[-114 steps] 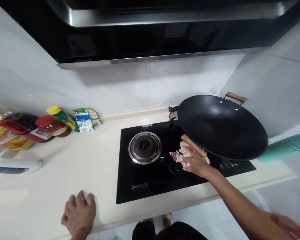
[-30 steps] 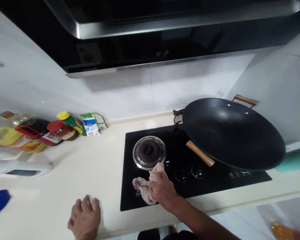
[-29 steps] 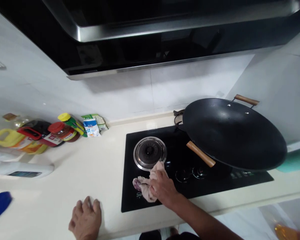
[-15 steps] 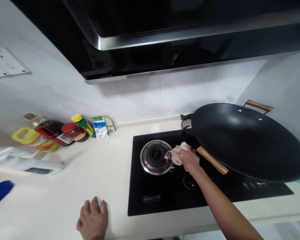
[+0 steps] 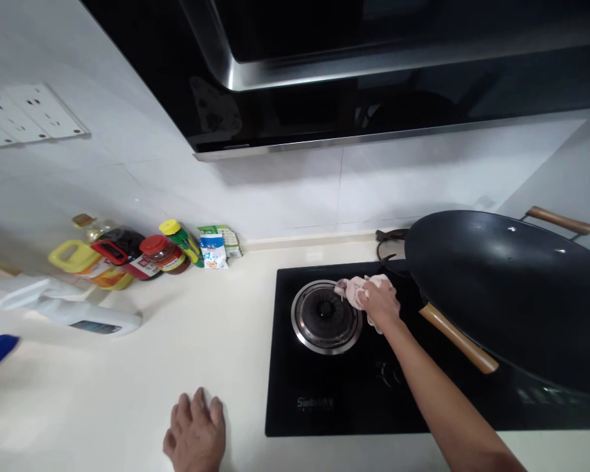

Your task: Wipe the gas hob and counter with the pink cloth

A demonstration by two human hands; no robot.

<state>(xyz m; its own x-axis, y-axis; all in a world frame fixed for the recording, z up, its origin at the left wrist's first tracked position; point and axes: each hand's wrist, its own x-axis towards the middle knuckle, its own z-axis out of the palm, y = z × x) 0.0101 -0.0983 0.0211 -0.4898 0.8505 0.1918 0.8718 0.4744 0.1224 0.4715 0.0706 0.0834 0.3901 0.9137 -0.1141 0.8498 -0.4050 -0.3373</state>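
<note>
- Pale pink crumpled fabric cloth point(image 5: 356, 292) is gripped in the right hand point(image 5: 381, 304); fingers are closed around it, thumb side partly hidden.
- Cloth is positioned over the black glass cooktop point(image 5: 299, 383), at the far right edge of the round steel-ringed burner point(image 5: 326, 317); ring edge is overlapped in view, contact cannot be confirmed.
- Left hand point(image 5: 195, 432) is laid palm down on the cream smooth countertop point(image 5: 201, 347), left of the cooktop at the near edge; fingers are loosely spread, nothing is seen held.
- Large black metal wok point(image 5: 511, 288) is set over the right part of the cooktop, cut off by the right frame edge. Its brown wooden handle point(image 5: 459, 337) is pointed toward the near side, just right of the right forearm; cloth is kept apart from it.
- Along the far left wall are lined up: yellow-handled plastic oil jug point(image 5: 91, 264), dark bottle with red handle point(image 5: 128, 252), red-lidded glass jar point(image 5: 164, 254), green bottle with yellow cap point(image 5: 181, 240), blue-and-white packet point(image 5: 214, 252).
- White plastic spray bottle point(image 5: 91, 316) is laid on its side, nearer than the jug.
- Black range hood point(image 5: 373, 111) is mounted above the cooktop.
</note>
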